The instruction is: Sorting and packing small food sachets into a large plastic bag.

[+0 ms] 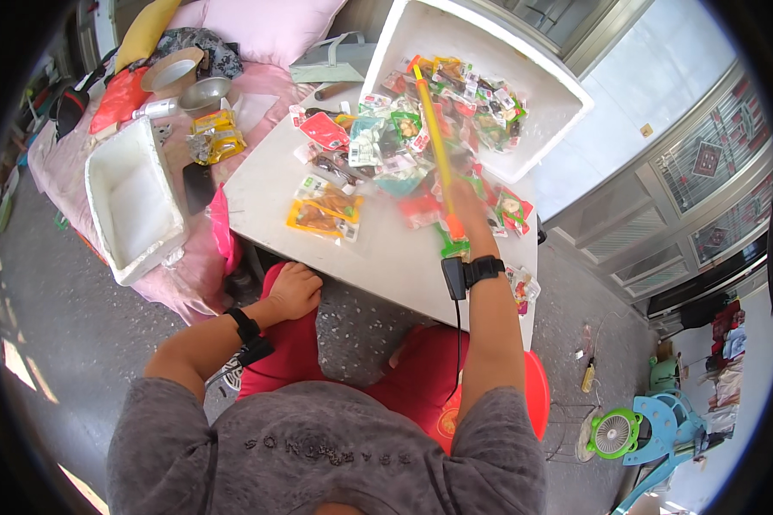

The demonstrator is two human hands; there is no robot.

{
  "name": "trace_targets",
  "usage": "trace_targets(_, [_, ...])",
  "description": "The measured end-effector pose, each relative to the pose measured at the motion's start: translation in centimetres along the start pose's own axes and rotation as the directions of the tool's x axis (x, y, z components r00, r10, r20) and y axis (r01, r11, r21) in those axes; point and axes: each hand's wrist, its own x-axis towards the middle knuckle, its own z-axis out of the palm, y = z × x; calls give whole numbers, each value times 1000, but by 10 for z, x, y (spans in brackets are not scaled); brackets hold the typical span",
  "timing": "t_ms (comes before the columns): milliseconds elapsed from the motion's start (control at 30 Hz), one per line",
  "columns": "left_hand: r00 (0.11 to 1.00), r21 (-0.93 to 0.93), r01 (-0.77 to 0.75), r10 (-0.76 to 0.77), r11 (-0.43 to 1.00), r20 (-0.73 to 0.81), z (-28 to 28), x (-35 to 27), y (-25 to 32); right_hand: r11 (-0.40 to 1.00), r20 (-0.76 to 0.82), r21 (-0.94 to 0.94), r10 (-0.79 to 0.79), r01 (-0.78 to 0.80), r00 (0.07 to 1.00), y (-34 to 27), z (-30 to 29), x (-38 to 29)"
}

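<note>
My right hand [467, 198], slightly blurred, grips a long yellow stick [433, 125] with orange ends. Its far end reaches over a large white foam box [560, 106], which stands tilted at the back of the table. Many small plastic snack packets [454, 96] lie inside the box. More packets [396, 151] spill in a heap across the table before it. Nearer me are a few yellow-edged packets [324, 209] of brown food. Holding nothing, my left hand [296, 288] rests on my knee, just off the table's edge.
A white table [264, 187] stands before my knees. To its left, a pink-covered bed [187, 293] bears a smaller foam box [135, 199], metal bowl [205, 94], yellow packs [216, 138] and dark phone-like slab [198, 188]. A red stool [536, 393] and green fan [614, 434] are right.
</note>
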Motion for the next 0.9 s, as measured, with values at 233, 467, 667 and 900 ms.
trace_targets(233, [1000, 0, -2, 2, 1000, -26, 1, -4, -2, 991, 2, -116, 63, -62, 998, -6, 32, 45])
trace_targets(467, [999, 3, -32, 32, 999, -36, 2, 3, 1, 966, 127, -244, 113, -80, 985, 1, 2, 21])
trace_targets(667, [1000, 10, 11, -11, 1000, 7, -1, 1, 0, 979, 106, -60, 200, -194, 974, -12, -17, -65])
trace_targets(900, [1000, 6, 0, 0, 1000, -1, -3, 1, 0, 947, -44, 63, 318, -315, 947, -25, -33, -165])
